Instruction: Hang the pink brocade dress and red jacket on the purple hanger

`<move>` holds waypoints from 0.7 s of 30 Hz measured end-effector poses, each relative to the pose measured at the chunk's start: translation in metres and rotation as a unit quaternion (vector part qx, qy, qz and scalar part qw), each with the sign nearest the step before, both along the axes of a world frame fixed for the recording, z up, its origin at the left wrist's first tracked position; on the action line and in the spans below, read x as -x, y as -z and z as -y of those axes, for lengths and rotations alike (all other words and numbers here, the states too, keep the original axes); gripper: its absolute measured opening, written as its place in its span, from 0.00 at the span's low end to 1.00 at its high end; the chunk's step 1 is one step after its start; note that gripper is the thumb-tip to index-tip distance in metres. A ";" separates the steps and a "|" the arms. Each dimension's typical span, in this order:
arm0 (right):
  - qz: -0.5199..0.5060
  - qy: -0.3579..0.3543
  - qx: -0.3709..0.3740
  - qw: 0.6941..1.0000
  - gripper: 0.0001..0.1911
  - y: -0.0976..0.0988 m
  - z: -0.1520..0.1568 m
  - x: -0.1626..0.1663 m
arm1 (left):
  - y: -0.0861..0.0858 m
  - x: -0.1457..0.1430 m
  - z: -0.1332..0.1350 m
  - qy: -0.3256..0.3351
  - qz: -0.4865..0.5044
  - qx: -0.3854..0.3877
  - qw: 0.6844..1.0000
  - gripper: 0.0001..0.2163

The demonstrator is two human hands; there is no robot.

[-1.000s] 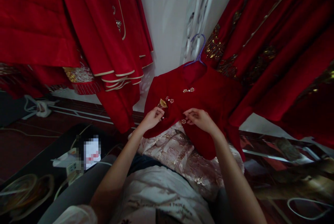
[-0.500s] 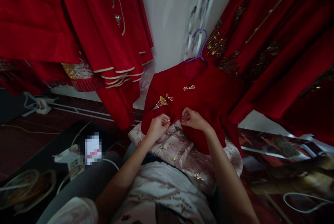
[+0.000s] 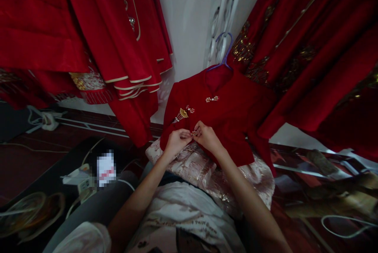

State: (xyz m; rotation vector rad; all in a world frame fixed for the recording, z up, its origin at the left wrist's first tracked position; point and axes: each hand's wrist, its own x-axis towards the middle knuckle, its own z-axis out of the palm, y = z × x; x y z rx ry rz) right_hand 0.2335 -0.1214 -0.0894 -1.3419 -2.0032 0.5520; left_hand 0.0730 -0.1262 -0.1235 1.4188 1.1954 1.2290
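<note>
A red jacket (image 3: 183, 91) hangs from a purple hanger (image 3: 226, 58), its lower part spread over shiny pale-pink fabric (image 3: 203, 170) on my lap. My left hand (image 3: 178, 142) is closed in a pinch at the jacket's front edge. Right beside it, my right hand (image 3: 207, 137) pinches a beaded frog button (image 3: 193, 133) on the other front edge; the fingertips of both hands meet there. Higher on the jacket are a fastened beaded frog button (image 3: 212, 99) at the neck and a gold fan-shaped ornament (image 3: 183, 113) with bead strands.
Red garments (image 3: 115, 40) with pale piping hang at left, and more red garments (image 3: 295, 68) with gold embroidery hang at right. A dark surface at lower left holds a power strip (image 3: 84, 184) and a blurred-out phone-like item (image 3: 106, 168). White cable (image 3: 348, 227) loops at lower right.
My right hand has moved left, bringing its jacket edge and the frog button against my left fingertips. The gap between the two front edges has closed. My left hand has barely shifted.
</note>
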 end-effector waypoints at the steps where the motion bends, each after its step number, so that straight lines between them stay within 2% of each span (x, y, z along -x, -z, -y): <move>1: 0.008 0.006 -0.006 1.000 0.12 0.004 -0.002 0.002 | 0.001 0.000 -0.001 -0.001 -0.001 -0.003 1.000 0.08; 7: 0.014 -0.002 -0.012 1.000 0.11 0.003 -0.002 -0.001 | 0.007 -0.002 -0.003 -0.027 -0.022 -0.034 0.999 0.06; 13: -0.025 -0.051 0.027 0.998 0.07 -0.002 -0.004 -0.009 | 0.009 -0.002 -0.004 -0.028 -0.025 -0.039 0.999 0.07; 21: 0.016 -0.028 -0.011 0.999 0.04 0.004 -0.005 -0.007 | 0.012 -0.001 -0.005 -0.037 -0.053 -0.040 0.997 0.06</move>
